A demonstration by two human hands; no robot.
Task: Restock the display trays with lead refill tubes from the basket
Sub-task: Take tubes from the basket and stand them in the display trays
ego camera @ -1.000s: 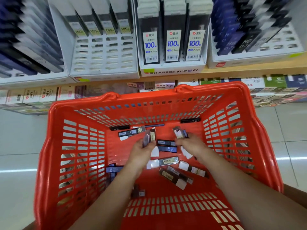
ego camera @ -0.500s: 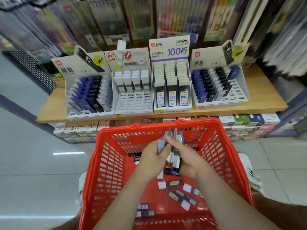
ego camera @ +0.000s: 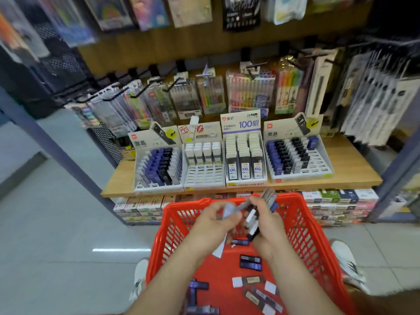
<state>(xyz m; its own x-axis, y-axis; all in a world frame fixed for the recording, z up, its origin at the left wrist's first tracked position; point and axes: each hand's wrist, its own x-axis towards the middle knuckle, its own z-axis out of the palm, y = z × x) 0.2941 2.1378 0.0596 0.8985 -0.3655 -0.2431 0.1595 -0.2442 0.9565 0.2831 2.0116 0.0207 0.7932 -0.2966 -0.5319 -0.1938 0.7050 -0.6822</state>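
Note:
Both hands are raised over the red basket (ego camera: 306,226), each holding lead refill tubes. My left hand (ego camera: 212,220) pinches a grey tube (ego camera: 229,210). My right hand (ego camera: 264,220) grips a bunch of several tubes (ego camera: 252,218), white-capped and dark ones, with some sticking up at its top. Loose tubes (ego camera: 250,262) lie on the basket floor. On the wooden shelf (ego camera: 354,171) stand several display trays: a blue-and-black tray (ego camera: 156,164), a white tray (ego camera: 203,176) with many empty slots, a "100" tray (ego camera: 245,162) and a right tray (ego camera: 318,164) with empty front slots.
Packs of pens and highlighters hang on hooks (ego camera: 250,94) above the trays. Boxed stock (ego camera: 336,198) fills the space under the shelf. A dark blue post (ego camera: 56,146) slants down at the left. My white shoes (ego camera: 345,260) stand beside the basket on grey floor tiles.
Both hands have lifted out of the basket with tubes and come together above it. The view has pulled back and up, so the whole shelf and hanging packs now show.

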